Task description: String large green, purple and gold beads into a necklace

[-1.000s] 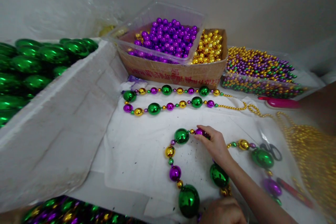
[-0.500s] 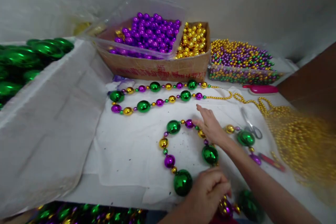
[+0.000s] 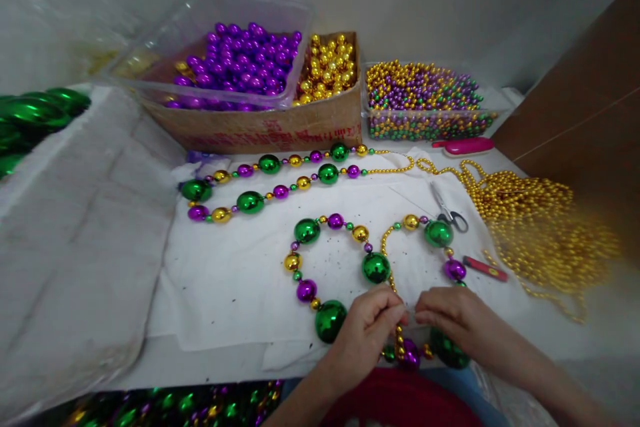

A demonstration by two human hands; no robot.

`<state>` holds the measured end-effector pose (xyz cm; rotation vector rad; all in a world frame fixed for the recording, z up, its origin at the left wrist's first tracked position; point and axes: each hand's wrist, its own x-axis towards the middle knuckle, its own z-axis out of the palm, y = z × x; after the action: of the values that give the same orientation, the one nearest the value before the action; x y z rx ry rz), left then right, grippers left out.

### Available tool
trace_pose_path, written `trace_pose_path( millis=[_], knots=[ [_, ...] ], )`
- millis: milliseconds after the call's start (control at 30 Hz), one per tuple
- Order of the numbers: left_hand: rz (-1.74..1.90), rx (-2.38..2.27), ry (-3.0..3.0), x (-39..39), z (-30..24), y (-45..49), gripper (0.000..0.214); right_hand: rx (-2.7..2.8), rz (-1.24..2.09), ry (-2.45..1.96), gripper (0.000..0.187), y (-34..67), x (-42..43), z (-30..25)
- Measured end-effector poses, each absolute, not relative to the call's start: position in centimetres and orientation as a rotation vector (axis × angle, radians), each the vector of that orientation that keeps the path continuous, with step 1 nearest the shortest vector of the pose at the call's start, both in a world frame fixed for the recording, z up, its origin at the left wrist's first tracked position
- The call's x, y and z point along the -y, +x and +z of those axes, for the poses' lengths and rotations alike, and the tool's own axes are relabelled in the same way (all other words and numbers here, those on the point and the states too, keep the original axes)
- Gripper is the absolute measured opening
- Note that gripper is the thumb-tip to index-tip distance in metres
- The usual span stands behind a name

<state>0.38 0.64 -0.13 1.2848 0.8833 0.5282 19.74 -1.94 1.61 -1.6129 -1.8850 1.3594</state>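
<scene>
**beadnoob:** what's laid out, big stuff first?

**strandfan:** White desk (image 3: 225, 280). Far side holds a cardboard box (image 3: 260, 128) with a clear tub of purple beads (image 3: 240, 63) and loose gold beads (image 3: 327, 67) inside it, and to its right a clear tray of small mixed beads (image 3: 425, 97). Pile of gold strands (image 3: 540, 227) on the right. Two big-bead strands: one finished strand (image 3: 280, 180) doubled in the middle, one looped strand (image 3: 340, 260) at the near edge. One pair of scissors (image 3: 450, 213).

**beadnoob:** and the hands?

**strandfan:** Both low at the near edge, knuckles up, fingertips almost meeting. Left hand (image 3: 367, 327) has a narrow pinch grip on the thin gold section of the looped strand. Right hand (image 3: 450, 317) pinches toward the same spot, fingers curled tight, but I can't tell what's between them. I count five big green beads clearly on that loop, plus one partly under the right hand.
</scene>
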Motion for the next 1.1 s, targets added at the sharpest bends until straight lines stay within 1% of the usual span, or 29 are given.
trace_pose_path(
  millis=[67,100,233,367,500,667,900,1100],
  knots=[
    [0.591,-0.868,1.247,-0.5,-0.1,0.5,0.024,1.502,1.618,-1.391,0.029,20.0,1.9,0.9],
    [0.632,-0.852,1.209,-0.5,-0.1,0.6,0.024,1.274,1.683,-1.259,0.028,20.0,1.8,0.5],
    [0.83,-0.791,0.91,-0.9,-0.3,0.8,0.021,0.487,1.689,-0.828,0.017,18.1,1.9,-0.9],
    [0.92,-0.661,0.556,-1.6,-0.2,0.5,0.019,0.023,1.695,-0.578,0.012,15.9,1.8,-1.1],
    [0.974,-0.572,0.513,-2.4,0.7,0.2,0.018,-0.079,1.733,-0.468,0.019,14.9,1.1,-0.6],
    [0.997,-0.605,0.552,-3.1,0.8,0.1,0.019,-0.02,1.729,-0.55,0.026,14.8,0.0,-1.0],
    [0.995,-0.638,0.502,-3.2,-0.8,0.2,0.019,0.102,1.701,-0.639,0.024,15.4,-0.4,-1.4],
    [0.994,-0.616,0.574,-2.7,-0.2,0.3,0.021,0.153,1.672,-0.687,0.03,15.8,0.1,-0.2]
  ],
)
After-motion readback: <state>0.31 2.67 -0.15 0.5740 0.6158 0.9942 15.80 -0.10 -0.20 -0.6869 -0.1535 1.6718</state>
